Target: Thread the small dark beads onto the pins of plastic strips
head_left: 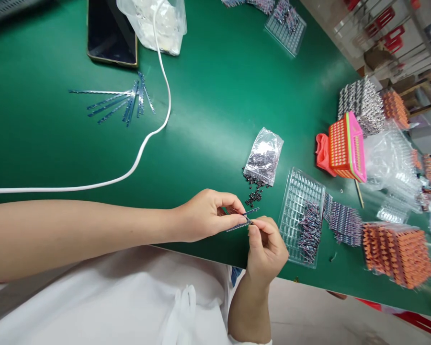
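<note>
My left hand (210,218) is closed, with thumb and fingers pinching thin dark blue strips (239,226) that stick out past the fingertips. Close against it, my right hand (267,249) pinches at the strips with thumb and forefinger; any small piece between those fingertips is too small to make out. Just beyond the hands, small dark beads (255,195) lie spilled at the mouth of a clear plastic bag (264,155). To the right sits a clear compartment tray (290,215), partly covered by a heap of thin dark pieces with pinkish parts (310,232).
More blue strips (129,98) lie fanned out near a phone (111,33) and a plastic bag (165,26). A white cable (140,155) curves across the green table (208,105). Rightward are an orange-pink basket (341,146), stacked orange pieces (397,254) and another tray (289,36).
</note>
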Available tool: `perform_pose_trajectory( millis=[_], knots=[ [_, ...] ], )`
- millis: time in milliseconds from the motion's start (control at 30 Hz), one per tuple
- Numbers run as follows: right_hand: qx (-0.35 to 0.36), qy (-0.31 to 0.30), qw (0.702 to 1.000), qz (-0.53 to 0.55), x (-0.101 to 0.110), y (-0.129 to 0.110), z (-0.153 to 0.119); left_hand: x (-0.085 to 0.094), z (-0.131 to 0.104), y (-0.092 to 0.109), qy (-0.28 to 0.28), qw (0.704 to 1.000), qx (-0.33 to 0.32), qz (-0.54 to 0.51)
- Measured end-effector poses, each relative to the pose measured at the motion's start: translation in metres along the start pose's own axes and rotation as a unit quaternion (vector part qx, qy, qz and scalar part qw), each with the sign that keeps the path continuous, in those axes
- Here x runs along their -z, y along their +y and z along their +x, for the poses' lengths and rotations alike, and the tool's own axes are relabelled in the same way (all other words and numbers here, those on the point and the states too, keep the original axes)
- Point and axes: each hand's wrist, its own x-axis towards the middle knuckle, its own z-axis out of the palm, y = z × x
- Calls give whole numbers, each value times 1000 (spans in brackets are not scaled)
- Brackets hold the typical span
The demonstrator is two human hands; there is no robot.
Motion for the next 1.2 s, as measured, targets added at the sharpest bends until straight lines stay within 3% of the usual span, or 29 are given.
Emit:
perform_pose_trajectory(
  millis=[533, 833, 1200],
  knots=[
    [-10, -13, 1000, 6, 1, 3, 2, 0, 2, -3, -12, 998, 24, -65],
    [-18, -3, 1000, 16, 1, 3, 2, 1, 1, -4, -5, 999, 11, -43],
    [-68, -54, 996, 27, 8, 4, 4, 0, 1, -2, -6, 998, 18, -57]
  ],
)
